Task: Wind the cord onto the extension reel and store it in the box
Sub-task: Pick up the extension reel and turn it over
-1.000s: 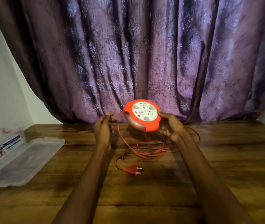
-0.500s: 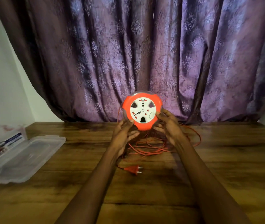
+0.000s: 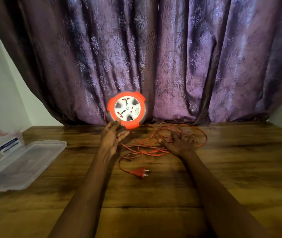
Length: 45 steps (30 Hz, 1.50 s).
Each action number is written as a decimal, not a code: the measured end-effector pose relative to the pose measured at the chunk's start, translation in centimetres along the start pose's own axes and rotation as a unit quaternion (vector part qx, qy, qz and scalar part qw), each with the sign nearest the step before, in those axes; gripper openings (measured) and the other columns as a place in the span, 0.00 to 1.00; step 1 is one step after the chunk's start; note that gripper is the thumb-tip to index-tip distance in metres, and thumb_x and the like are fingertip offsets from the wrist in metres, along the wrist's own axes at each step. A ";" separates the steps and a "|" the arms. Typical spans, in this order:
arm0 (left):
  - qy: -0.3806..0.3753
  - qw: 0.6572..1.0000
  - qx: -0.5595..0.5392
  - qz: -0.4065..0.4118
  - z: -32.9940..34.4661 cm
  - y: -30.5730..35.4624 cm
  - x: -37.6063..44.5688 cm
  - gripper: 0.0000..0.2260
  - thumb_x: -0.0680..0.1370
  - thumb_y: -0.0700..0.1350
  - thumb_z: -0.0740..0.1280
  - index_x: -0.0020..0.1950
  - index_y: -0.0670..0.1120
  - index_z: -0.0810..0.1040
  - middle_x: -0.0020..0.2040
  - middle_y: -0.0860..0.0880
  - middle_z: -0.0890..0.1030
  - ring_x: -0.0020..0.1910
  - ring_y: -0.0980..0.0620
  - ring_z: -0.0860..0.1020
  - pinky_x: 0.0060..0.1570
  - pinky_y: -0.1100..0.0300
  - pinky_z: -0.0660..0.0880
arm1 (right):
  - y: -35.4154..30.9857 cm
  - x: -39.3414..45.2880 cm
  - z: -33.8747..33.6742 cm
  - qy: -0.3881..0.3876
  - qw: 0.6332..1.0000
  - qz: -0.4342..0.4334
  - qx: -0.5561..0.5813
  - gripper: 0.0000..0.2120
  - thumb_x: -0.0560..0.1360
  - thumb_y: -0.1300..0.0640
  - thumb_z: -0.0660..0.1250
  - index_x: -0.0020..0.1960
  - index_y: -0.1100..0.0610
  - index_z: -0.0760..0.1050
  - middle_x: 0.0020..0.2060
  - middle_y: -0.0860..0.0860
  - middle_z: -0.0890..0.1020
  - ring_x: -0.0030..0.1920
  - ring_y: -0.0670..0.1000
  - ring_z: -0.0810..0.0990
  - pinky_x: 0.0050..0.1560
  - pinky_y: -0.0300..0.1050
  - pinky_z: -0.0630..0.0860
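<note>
Two bare forearms entered from the lower edge of the head view; no sleeve covered either as far as the frame showed; the left hand (image 3: 110,139) and the right hand (image 3: 179,143) were bare too, with no glove on either; the wrists were slim, the forearms long and lean; the fingers looked slightly blurred.
</note>
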<state>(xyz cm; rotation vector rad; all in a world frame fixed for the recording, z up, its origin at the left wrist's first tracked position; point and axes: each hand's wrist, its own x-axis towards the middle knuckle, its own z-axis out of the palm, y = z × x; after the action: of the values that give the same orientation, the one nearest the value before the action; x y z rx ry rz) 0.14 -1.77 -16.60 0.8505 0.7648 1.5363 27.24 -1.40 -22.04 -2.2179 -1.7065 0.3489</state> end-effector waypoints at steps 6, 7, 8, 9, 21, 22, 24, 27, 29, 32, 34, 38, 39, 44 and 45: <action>0.037 0.999 -0.018 -0.001 -1.7 1.7 0.4 0.02 0.80 0.44 0.67 0.51 0.46 0.77 0.43 0.46 0.80 0.40 0.44 0.81 0.35 0.55 0.83 | -3.8 1.2 1.5 -0.030 0.997 -0.041 -0.052 0.51 0.60 0.15 0.46 0.78 0.35 0.46 0.81 0.52 0.47 0.77 0.71 0.45 0.73 0.72 0.41; 0.040 0.999 -0.023 -0.002 -1.9 2.0 0.4 0.02 0.80 0.44 0.67 0.51 0.46 0.77 0.42 0.47 0.79 0.38 0.44 0.81 0.35 0.54 0.83 | -4.6 1.3 1.8 -0.032 0.997 -0.046 -0.056 0.50 0.61 0.15 0.47 0.78 0.35 0.46 0.81 0.52 0.48 0.77 0.71 0.46 0.73 0.71 0.41; 0.042 0.999 -0.027 -0.003 -2.1 2.3 0.5 0.02 0.80 0.44 0.66 0.51 0.46 0.77 0.41 0.48 0.79 0.36 0.45 0.82 0.35 0.52 0.84 | -5.6 1.4 2.1 -0.035 0.996 -0.055 -0.060 0.49 0.62 0.16 0.47 0.78 0.35 0.46 0.81 0.52 0.48 0.77 0.71 0.46 0.73 0.71 0.41; 0.043 0.999 -0.033 -0.004 -2.2 2.5 0.5 0.03 0.80 0.44 0.66 0.51 0.46 0.77 0.40 0.49 0.78 0.33 0.48 0.82 0.37 0.51 0.84 | -6.6 1.5 2.6 -0.040 0.995 -0.064 -0.063 0.48 0.63 0.16 0.48 0.78 0.35 0.46 0.81 0.51 0.47 0.77 0.71 0.46 0.73 0.71 0.41; 0.080 0.990 -0.114 0.018 -5.1 5.5 1.3 0.12 0.81 0.46 0.66 0.63 0.44 0.74 0.47 0.44 0.80 0.44 0.44 0.80 0.50 0.46 0.81 | -22.7 1.7 9.5 -0.094 0.967 -0.223 -0.080 0.39 0.74 0.26 0.50 0.80 0.40 0.44 0.81 0.53 0.45 0.79 0.66 0.41 0.75 0.67 0.39; 0.081 0.989 -0.119 0.021 -5.4 5.7 1.3 0.13 0.80 0.46 0.66 0.64 0.45 0.74 0.49 0.44 0.81 0.46 0.43 0.80 0.50 0.46 0.81 | -23.7 1.6 9.9 -0.101 0.961 -0.240 -0.093 0.38 0.75 0.28 0.49 0.80 0.40 0.44 0.81 0.53 0.45 0.78 0.66 0.40 0.75 0.67 0.39; 0.085 0.988 -0.124 0.029 -5.9 6.2 1.4 0.11 0.80 0.46 0.66 0.62 0.46 0.75 0.50 0.45 0.81 0.47 0.42 0.80 0.50 0.47 0.81 | -25.1 1.4 10.3 -0.111 0.950 -0.271 -0.111 0.36 0.77 0.30 0.49 0.80 0.40 0.44 0.81 0.52 0.45 0.78 0.66 0.39 0.75 0.67 0.39; 0.100 0.986 -0.122 0.043 -6.7 6.6 1.4 0.14 0.80 0.46 0.66 0.65 0.48 0.74 0.54 0.45 0.80 0.43 0.44 0.82 0.56 0.44 0.78 | -25.1 1.7 10.1 -0.109 0.942 -0.309 -0.078 0.33 0.78 0.31 0.50 0.79 0.39 0.50 0.81 0.52 0.48 0.79 0.63 0.42 0.76 0.65 0.42; 0.109 0.986 -0.121 0.047 -7.1 6.6 1.4 0.16 0.81 0.46 0.66 0.68 0.47 0.73 0.56 0.45 0.79 0.43 0.44 0.82 0.57 0.44 0.78 | -23.8 1.9 9.5 -0.080 0.936 -0.341 -0.039 0.32 0.77 0.29 0.51 0.77 0.39 0.57 0.81 0.51 0.52 0.80 0.59 0.46 0.77 0.63 0.45; 0.108 0.985 -0.125 0.049 -7.1 6.5 1.2 0.17 0.81 0.46 0.66 0.69 0.46 0.72 0.58 0.44 0.79 0.45 0.44 0.80 0.51 0.48 0.81 | -20.8 2.5 8.1 -0.030 0.921 -0.386 -0.042 0.31 0.78 0.30 0.52 0.78 0.41 0.59 0.80 0.49 0.55 0.79 0.56 0.50 0.77 0.61 0.47; 0.101 0.986 -0.123 0.046 -6.8 6.4 1.0 0.15 0.81 0.46 0.66 0.68 0.47 0.73 0.60 0.43 0.78 0.46 0.44 0.80 0.50 0.48 0.82 | -18.3 3.0 6.8 0.007 0.912 -0.406 -0.061 0.30 0.79 0.33 0.54 0.78 0.43 0.59 0.79 0.49 0.59 0.79 0.53 0.54 0.78 0.57 0.48; 0.085 0.991 -0.098 0.035 -5.5 5.5 0.8 0.13 0.81 0.45 0.65 0.65 0.46 0.73 0.61 0.42 0.78 0.46 0.44 0.79 0.47 0.50 0.82 | -13.0 3.3 3.0 0.074 0.917 -0.392 0.022 0.22 0.78 0.42 0.64 0.70 0.47 0.73 0.67 0.51 0.78 0.67 0.54 0.75 0.69 0.48 0.68; 0.080 0.993 -0.084 0.034 -5.1 5.2 0.8 0.11 0.81 0.45 0.65 0.63 0.46 0.74 0.58 0.43 0.79 0.45 0.45 0.79 0.45 0.51 0.83 | -11.9 3.2 2.0 0.081 0.922 -0.370 0.077 0.21 0.77 0.44 0.65 0.68 0.48 0.74 0.63 0.52 0.81 0.62 0.54 0.78 0.64 0.49 0.73; 0.048 0.998 0.005 0.043 -2.8 3.0 0.6 0.01 0.80 0.44 0.67 0.49 0.48 0.77 0.38 0.51 0.79 0.37 0.52 0.76 0.46 0.50 0.82 | -7.7 2.2 -2.1 0.217 0.887 -0.357 0.195 0.20 0.79 0.53 0.67 0.70 0.54 0.74 0.61 0.55 0.80 0.59 0.55 0.80 0.61 0.52 0.76; 0.044 0.997 0.031 0.047 -2.4 2.5 0.5 0.01 0.80 0.45 0.67 0.50 0.48 0.78 0.36 0.53 0.80 0.37 0.53 0.76 0.46 0.51 0.82 | -7.1 1.9 -2.7 0.256 0.871 -0.380 0.179 0.20 0.79 0.53 0.67 0.70 0.54 0.73 0.62 0.54 0.79 0.59 0.56 0.79 0.62 0.51 0.75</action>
<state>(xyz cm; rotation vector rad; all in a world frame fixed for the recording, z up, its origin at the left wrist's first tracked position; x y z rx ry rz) -3.25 -1.58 -15.71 0.8800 0.8503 1.6485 22.41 1.89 -16.76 -1.1028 -1.8368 -0.1144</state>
